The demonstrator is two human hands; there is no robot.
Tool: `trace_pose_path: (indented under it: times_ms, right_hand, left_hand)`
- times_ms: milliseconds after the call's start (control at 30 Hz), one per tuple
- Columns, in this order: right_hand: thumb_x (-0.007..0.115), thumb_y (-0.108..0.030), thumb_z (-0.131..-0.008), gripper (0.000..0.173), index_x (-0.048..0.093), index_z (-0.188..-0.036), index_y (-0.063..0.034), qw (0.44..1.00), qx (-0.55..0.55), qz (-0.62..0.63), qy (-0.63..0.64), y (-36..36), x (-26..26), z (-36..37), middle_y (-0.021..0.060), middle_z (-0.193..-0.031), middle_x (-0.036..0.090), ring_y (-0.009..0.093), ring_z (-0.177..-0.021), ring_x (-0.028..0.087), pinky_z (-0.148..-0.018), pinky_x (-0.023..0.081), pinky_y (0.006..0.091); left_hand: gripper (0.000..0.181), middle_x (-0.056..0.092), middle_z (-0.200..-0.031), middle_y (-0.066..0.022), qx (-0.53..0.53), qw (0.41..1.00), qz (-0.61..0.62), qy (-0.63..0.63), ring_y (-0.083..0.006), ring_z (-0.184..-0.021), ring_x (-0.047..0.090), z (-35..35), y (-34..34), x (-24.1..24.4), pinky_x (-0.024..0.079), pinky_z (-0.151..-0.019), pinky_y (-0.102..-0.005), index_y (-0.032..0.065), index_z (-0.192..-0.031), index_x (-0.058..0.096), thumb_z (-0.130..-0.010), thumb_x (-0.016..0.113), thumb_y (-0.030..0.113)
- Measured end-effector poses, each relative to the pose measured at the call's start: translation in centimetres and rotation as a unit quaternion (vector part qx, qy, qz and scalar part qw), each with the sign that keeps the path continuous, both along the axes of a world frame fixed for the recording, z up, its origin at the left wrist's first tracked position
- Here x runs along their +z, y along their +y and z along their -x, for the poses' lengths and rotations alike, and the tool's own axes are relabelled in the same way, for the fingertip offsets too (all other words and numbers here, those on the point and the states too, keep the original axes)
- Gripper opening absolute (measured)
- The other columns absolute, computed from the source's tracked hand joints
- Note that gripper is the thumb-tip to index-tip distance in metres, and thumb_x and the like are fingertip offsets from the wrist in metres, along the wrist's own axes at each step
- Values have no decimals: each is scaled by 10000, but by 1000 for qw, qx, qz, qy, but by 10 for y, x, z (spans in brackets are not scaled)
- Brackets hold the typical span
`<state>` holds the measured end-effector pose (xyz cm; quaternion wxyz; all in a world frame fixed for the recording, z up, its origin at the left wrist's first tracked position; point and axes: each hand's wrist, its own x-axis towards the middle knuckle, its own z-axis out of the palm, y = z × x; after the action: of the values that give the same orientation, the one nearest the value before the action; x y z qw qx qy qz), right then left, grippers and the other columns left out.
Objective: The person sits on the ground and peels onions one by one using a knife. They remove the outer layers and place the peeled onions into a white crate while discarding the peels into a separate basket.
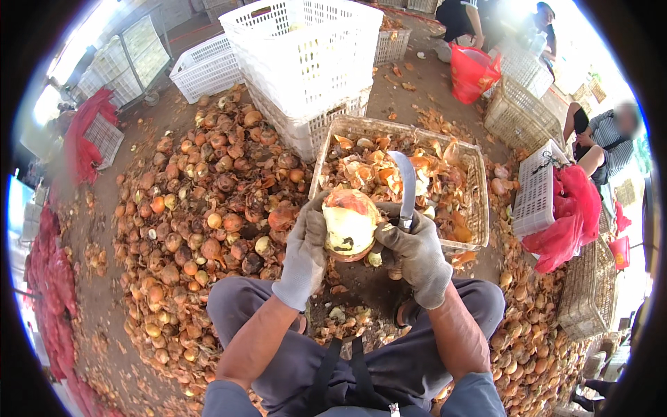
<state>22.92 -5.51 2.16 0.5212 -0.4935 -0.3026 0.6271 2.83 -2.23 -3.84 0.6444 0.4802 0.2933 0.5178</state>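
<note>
A large, partly peeled onion is held between both hands over the knees. My left hand, in a grey and white work glove, grips its left side. On its right side, my right hand, gloved alike, touches the onion with the thumb and also holds a curved knife, its blade pointing up. Pale flesh shows on the onion's front, with a dark spot low down and orange skin at the top. Behind the hands stands a dirty plastic crate of loose onion skins. The right fingers are partly hidden.
A heap of onions spreads at the left, another at the lower right. Stacked white crates rise ahead. Red mesh bags drape over a crate at the right. A person sits beyond; others are near a red bag.
</note>
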Motion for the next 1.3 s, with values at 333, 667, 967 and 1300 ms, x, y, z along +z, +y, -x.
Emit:
trace_pose_path:
  times_ms: [333,667,967,1300]
  right_hand:
    - [652,134,-725,712,538,-1413,-13,928,34,-198,-315,-10,8,7,151,-1243,645,239,-1003,677,-843,545,318]
    - [660,66,-726,924,324,-1575,-77,820,51,-277,-498,-20,-11,13,239,-1237,614,425,-1067,641,-865,558,463]
    - [635,30,-758,892,270,-1571,-2,767,53,-295,-568,-18,-17,21,232,-1099,614,419,-953,638,-759,546,487]
    - [638,20,-785,841,285,-1547,47,740,-3,-308,-598,-13,-29,17,236,-1196,599,402,-1021,634,-808,547,460]
  left_hand:
    - [753,562,-1390,-103,-101,975,145,-136,-227,-1252,585,7,-5,26,522,-1000,-308,53,-1510,369,-935,736,372]
    - [730,604,-1355,-143,-59,960,167,-219,-276,-1236,607,11,3,33,512,-1045,-455,39,-1455,472,-918,714,471]
    - [765,586,-1391,-124,-121,931,195,-285,-275,-1286,586,10,-2,27,465,-1115,-439,11,-1481,404,-905,758,370]
    - [785,594,-1355,-170,-133,957,135,-219,-287,-1182,647,6,-5,43,575,-904,-377,-28,-1478,378,-868,755,294]
